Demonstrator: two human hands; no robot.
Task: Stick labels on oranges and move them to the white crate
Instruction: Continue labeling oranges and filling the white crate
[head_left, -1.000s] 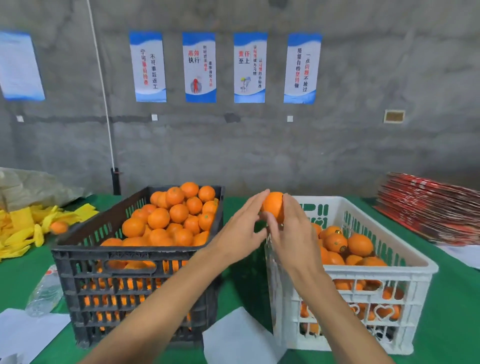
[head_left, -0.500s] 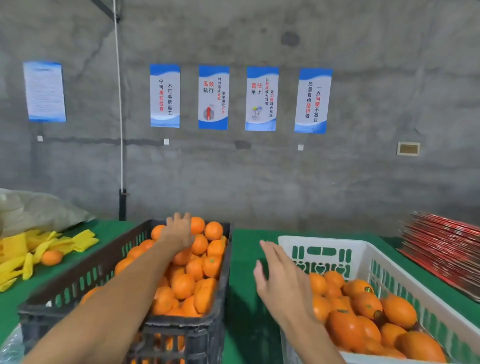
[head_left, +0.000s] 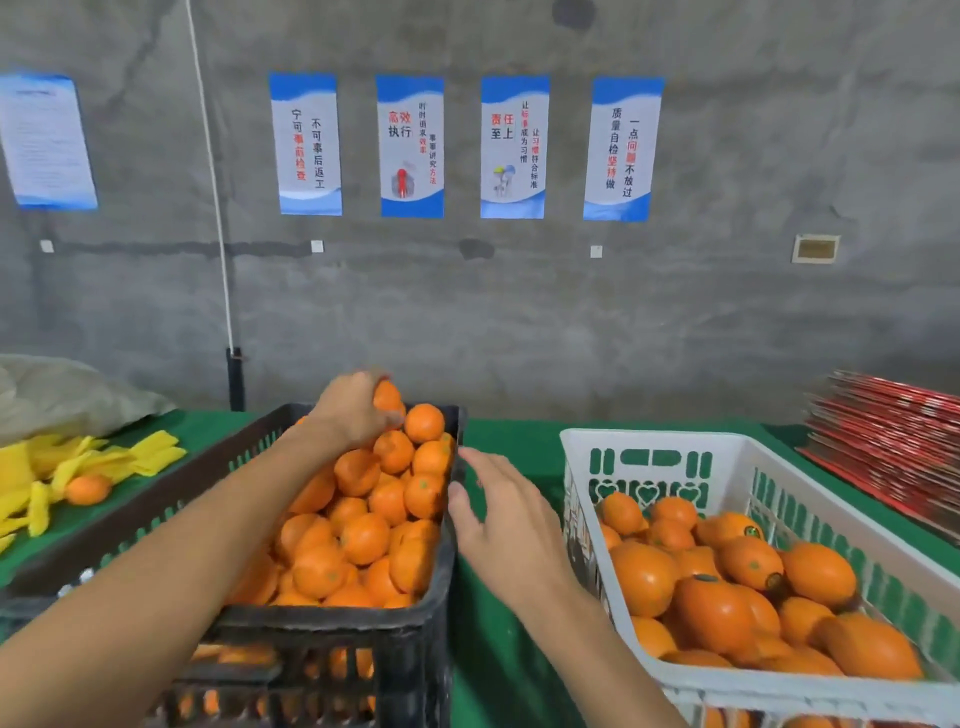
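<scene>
Far left, on the green table (head_left: 498, 675): a heap of yellow strips (head_left: 78, 467) with one loose orange (head_left: 87, 489) lying among them.

Black crate (head_left: 332, 623), left of centre, heaped with unlabelled oranges (head_left: 363, 535). The left hand (head_left: 353, 410) reaches to the far end of the heap, fingers curled over a top orange (head_left: 387, 397) and gripping it. The fruit sits touching its neighbours, not clearly lifted.

Between the two crates, the right hand (head_left: 501, 512) hovers, fingers spread and relaxed, holding nothing, its thumb just beside the black crate's right rim. No label visible on it; cannot tell where the label supply is.

White crate (head_left: 649, 441) on the right, partly filled with oranges (head_left: 717, 608), some showing a small dark sticker (head_left: 751, 531). Far right: a stack of red flat sheets (head_left: 893, 447).

Step in hand, as I judge it: picking the next orange for labelling. To do it well, lift straight up off the pile so neighbours do not roll over the rim, then bring the fruit to the gap between the crates where the free hand waits. Turn a smooth patch of skin toward that hand and press the label flat before setting it in the white crate, placing rather than dropping.
</scene>
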